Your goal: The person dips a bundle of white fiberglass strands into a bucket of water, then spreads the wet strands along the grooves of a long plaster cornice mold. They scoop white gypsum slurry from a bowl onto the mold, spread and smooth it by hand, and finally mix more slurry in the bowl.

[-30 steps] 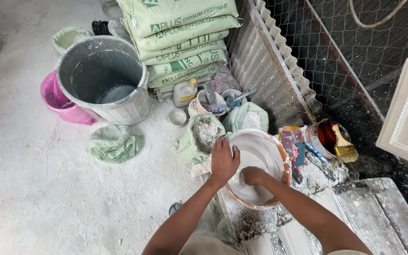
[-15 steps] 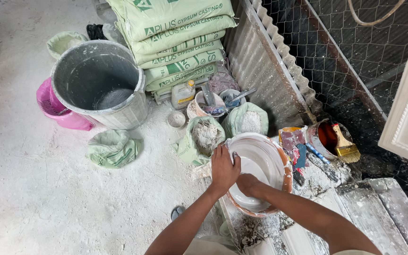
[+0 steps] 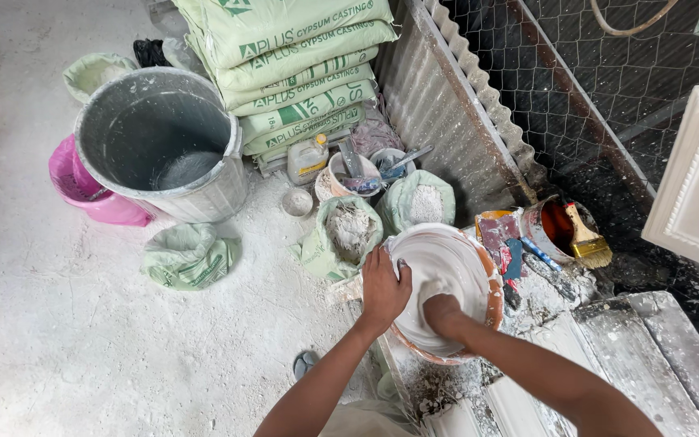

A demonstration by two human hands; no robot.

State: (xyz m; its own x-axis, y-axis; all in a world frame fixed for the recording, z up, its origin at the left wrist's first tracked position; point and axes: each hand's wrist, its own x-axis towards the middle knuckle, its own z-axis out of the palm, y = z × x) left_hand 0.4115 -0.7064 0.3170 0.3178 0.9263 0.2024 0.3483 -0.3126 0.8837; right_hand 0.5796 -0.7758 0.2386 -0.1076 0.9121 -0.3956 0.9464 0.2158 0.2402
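The left hand (image 3: 383, 290) grips the near-left rim of the round basin (image 3: 479, 251), fingers spread over the edge, likely to steady it. Just right of those fingers, the right hand (image 3: 440, 309) sits inside the basin in white wet plaster (image 3: 438, 271), fingers curled together and coated. Both forearms reach forward from below.

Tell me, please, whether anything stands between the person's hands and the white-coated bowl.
Nothing visible does. The left hand already rests on the rim of the bowl, and the right hand is inside it, in the white mix.
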